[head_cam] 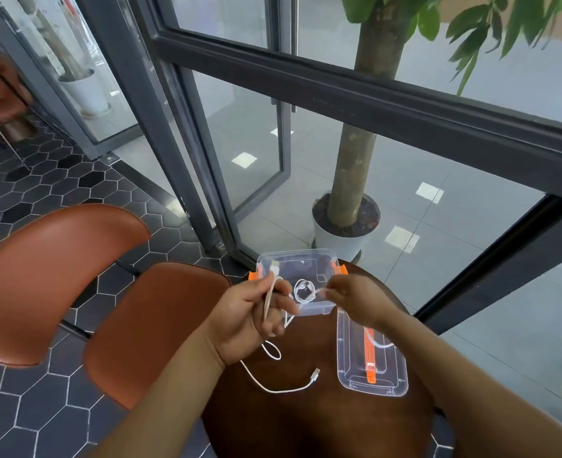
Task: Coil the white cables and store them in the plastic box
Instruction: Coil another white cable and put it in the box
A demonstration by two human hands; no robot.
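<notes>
White cable (269, 300): the left hand (251, 314) has its fingers curled round it just below the flat USB plug (274, 266), which sticks up past the thumb. My read is that this end is anchored so loops can be laid against the palm. The right hand (355, 300) pinches a thin strand at its fingertips. It looks like the same cable, but the run between the hands is partly hidden. The slack hangs from the left hand in a small loop, then trails over the table (322, 421) in a loose arc to the small connector (316, 373), so the coil is barely started. The jacket is round, smooth and limp and holds soft curves. Both hands are just in front of the plastic box (309, 257), probably for a short drop-in. The box is clear and thin-walled with rounded corners and orange latches, and one coiled cable (304, 290) already lies inside. The clear lid (349, 378) lies flat to the right on the table, out of the way, showing its orange handle (370, 358). The tabletop is dark glossy wood.
</notes>
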